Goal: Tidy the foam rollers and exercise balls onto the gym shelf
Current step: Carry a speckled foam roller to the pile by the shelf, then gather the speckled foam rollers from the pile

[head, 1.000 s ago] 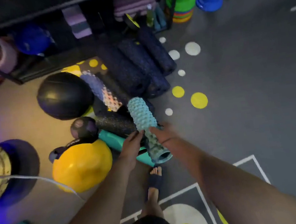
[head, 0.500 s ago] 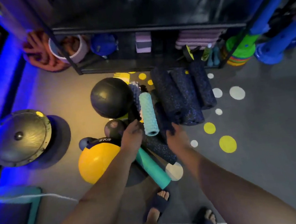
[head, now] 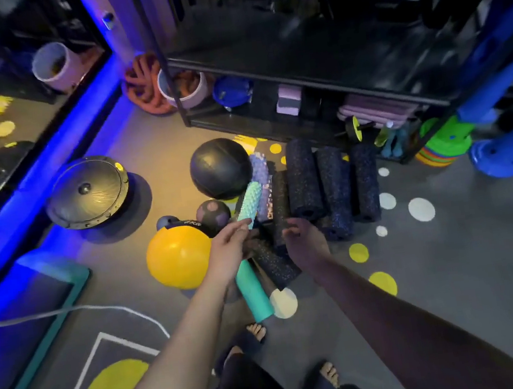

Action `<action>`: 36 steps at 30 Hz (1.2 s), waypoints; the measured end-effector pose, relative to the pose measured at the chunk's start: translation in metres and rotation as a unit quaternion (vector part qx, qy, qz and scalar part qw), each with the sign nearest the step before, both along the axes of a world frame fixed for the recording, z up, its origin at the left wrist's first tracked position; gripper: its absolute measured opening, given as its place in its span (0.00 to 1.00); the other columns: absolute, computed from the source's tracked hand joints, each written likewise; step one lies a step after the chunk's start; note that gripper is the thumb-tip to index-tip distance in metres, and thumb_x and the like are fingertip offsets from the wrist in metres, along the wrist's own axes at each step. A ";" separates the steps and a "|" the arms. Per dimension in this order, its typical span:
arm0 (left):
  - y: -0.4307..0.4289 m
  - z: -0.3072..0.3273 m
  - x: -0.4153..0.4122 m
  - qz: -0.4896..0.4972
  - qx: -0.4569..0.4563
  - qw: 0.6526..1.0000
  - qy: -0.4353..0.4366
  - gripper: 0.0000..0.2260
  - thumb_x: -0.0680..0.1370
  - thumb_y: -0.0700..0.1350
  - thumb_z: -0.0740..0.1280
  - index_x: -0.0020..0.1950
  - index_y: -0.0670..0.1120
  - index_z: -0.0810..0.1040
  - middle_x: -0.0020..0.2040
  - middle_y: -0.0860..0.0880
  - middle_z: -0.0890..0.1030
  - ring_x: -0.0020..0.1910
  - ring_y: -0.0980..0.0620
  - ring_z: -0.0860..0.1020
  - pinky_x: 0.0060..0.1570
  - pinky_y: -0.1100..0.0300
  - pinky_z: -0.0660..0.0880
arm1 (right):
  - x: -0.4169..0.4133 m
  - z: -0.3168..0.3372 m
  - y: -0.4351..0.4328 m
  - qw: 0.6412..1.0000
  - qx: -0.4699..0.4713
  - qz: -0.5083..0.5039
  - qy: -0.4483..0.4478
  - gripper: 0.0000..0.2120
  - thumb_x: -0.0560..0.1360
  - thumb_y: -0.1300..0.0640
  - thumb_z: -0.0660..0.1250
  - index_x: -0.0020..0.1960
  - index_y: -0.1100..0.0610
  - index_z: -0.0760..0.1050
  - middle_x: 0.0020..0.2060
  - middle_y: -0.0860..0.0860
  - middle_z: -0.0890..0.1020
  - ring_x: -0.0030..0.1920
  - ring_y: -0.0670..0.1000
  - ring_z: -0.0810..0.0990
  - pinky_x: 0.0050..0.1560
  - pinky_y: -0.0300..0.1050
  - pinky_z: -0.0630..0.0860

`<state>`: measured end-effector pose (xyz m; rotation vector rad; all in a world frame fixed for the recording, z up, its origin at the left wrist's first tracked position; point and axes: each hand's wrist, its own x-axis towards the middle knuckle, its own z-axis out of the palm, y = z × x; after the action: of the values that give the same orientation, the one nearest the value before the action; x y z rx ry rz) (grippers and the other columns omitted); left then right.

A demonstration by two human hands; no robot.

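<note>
Centre frame: left hand [head: 228, 250] is gripping the mint roller [head: 250, 202] alone; right hand [head: 305, 240], having released it, is hovering open; lifting towards the shelf [head: 295, 55] is seemingly starting.

The white lettering "2KG" stands on a black weight [head: 191, 225] touching the far edge of the yellow ball [head: 178, 256]. Right of the yellow ball, orange lettering runs along a dark foam roller [head: 278, 198], too blurred to read.
</note>
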<state>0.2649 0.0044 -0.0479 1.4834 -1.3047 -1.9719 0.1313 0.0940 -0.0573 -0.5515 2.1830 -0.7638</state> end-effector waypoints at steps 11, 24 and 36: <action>0.060 0.032 -0.013 0.050 -0.033 0.998 0.015 0.11 0.85 0.43 0.61 0.60 0.42 0.81 0.44 0.42 0.83 0.37 0.52 0.79 0.38 0.61 0.74 | -0.025 -0.003 0.058 0.997 -0.080 0.004 0.011 0.19 0.75 0.43 0.58 0.57 0.52 0.80 0.48 0.56 0.86 0.52 0.59 0.84 0.56 0.58 0.79; -0.004 0.001 -0.096 -0.016 -0.004 1.000 -0.006 0.10 0.85 0.41 0.61 0.59 0.40 0.80 0.43 0.43 0.83 0.37 0.49 0.78 0.36 0.59 0.72 | -0.107 0.024 0.033 0.995 -0.031 -0.085 0.043 0.11 0.82 0.54 0.61 0.58 0.54 0.81 0.53 0.56 0.85 0.55 0.59 0.82 0.48 0.46 0.73; -0.028 -0.007 -0.279 -0.096 0.003 0.995 0.010 0.08 0.84 0.42 0.64 0.62 0.48 0.77 0.47 0.45 0.81 0.41 0.47 0.79 0.40 0.57 0.75 | -0.263 0.017 0.047 0.984 -0.015 -0.167 0.058 0.11 0.81 0.52 0.62 0.56 0.52 0.81 0.48 0.53 0.85 0.51 0.58 0.81 0.45 0.47 0.71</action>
<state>-0.0138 -0.0240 -0.0551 1.3808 -1.4832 -2.1037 -0.1316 0.1415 -0.0408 -0.2497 2.4099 -0.9621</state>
